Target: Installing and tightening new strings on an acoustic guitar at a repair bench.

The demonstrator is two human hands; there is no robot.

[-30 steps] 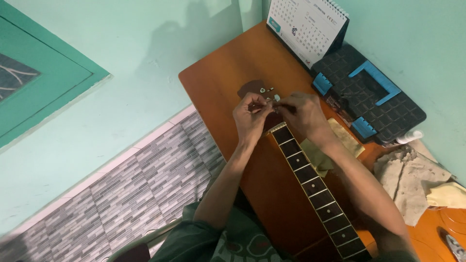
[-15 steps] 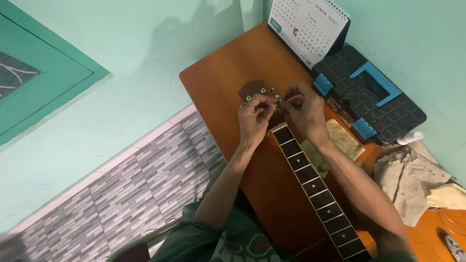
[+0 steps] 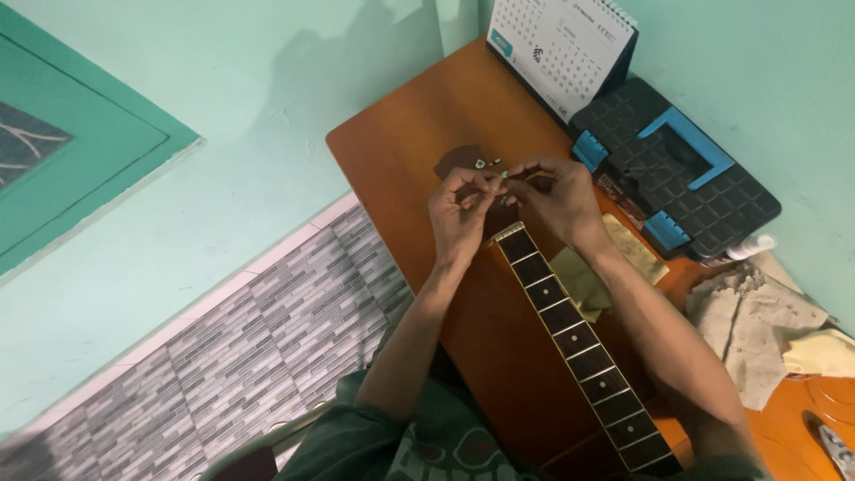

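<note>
A guitar neck (image 3: pixel 570 330) with a dark fretboard and white dot inlays lies along a brown wooden table (image 3: pixel 419 134), its dark headstock (image 3: pixel 463 162) toward the far end. My left hand (image 3: pixel 459 214) and my right hand (image 3: pixel 552 196) meet over the headstock, fingertips pinched together at its silver tuning pegs (image 3: pixel 490 165). Both hands cover most of the headstock; what exactly the fingers hold is too small to tell.
A black tool case with blue latches (image 3: pixel 677 165) sits at the table's far right, a white desk calendar (image 3: pixel 557 44) behind it. Yellowish cloth pieces (image 3: pixel 579 276) lie beside the neck, a grey rag (image 3: pixel 757 330) further right. A tiled floor (image 3: pixel 249 347) lies left of the table.
Both hands have stayed over the headstock with only small finger movements at the tuning pegs; the view has shifted slightly.
</note>
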